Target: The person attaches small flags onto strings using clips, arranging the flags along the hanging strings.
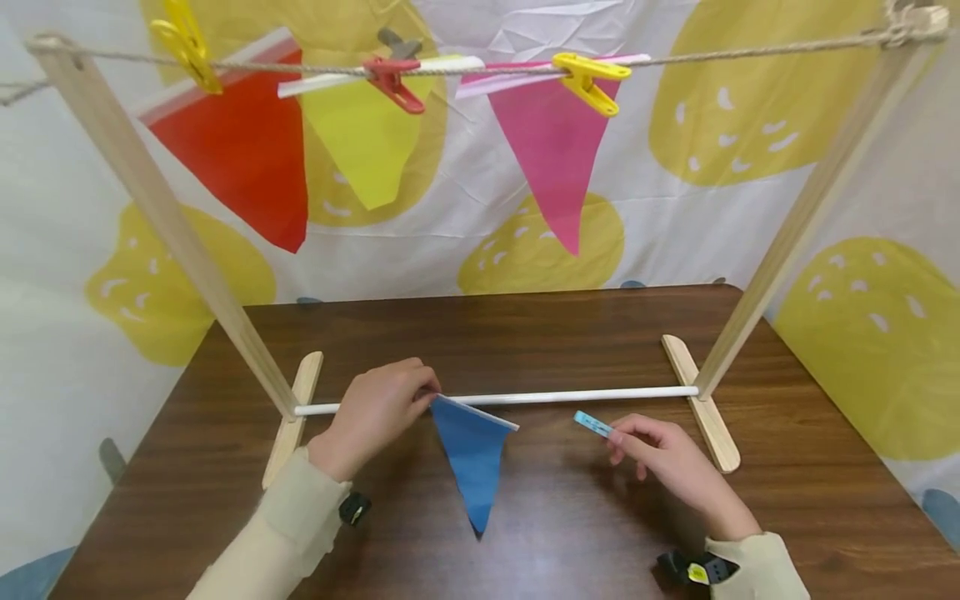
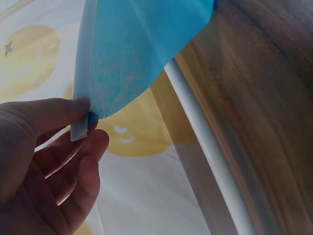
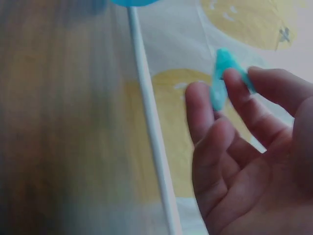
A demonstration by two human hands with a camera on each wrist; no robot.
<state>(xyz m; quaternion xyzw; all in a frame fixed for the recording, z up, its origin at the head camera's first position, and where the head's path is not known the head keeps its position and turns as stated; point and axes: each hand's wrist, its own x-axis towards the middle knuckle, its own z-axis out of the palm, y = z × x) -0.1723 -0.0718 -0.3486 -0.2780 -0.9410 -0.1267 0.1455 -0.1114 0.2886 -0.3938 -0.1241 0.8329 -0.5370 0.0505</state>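
Observation:
My left hand (image 1: 386,408) pinches the white-edged top corner of a blue triangular pennant (image 1: 472,458), which hangs point down above the table. In the left wrist view, thumb and fingers grip the end of the pennant's white band (image 2: 83,63). To the right, my right hand (image 1: 667,458) holds a light blue clothespin (image 1: 592,423) between thumb and fingers, apart from the pennant. The right wrist view shows the clothespin (image 3: 225,73) at the fingertips. Overhead, a rope (image 1: 697,57) carries a red pennant (image 1: 240,150), a yellow pennant (image 1: 367,133) and a pink pennant (image 1: 555,142).
Yellow clothespins (image 1: 187,46) and a red clothespin (image 1: 393,83) are clipped on the rope. Wooden posts (image 1: 172,225) stand at both sides on flat feet (image 1: 701,404), joined low down by a white rod (image 1: 585,396). A patterned cloth (image 1: 697,233) hangs behind the brown table (image 1: 525,333).

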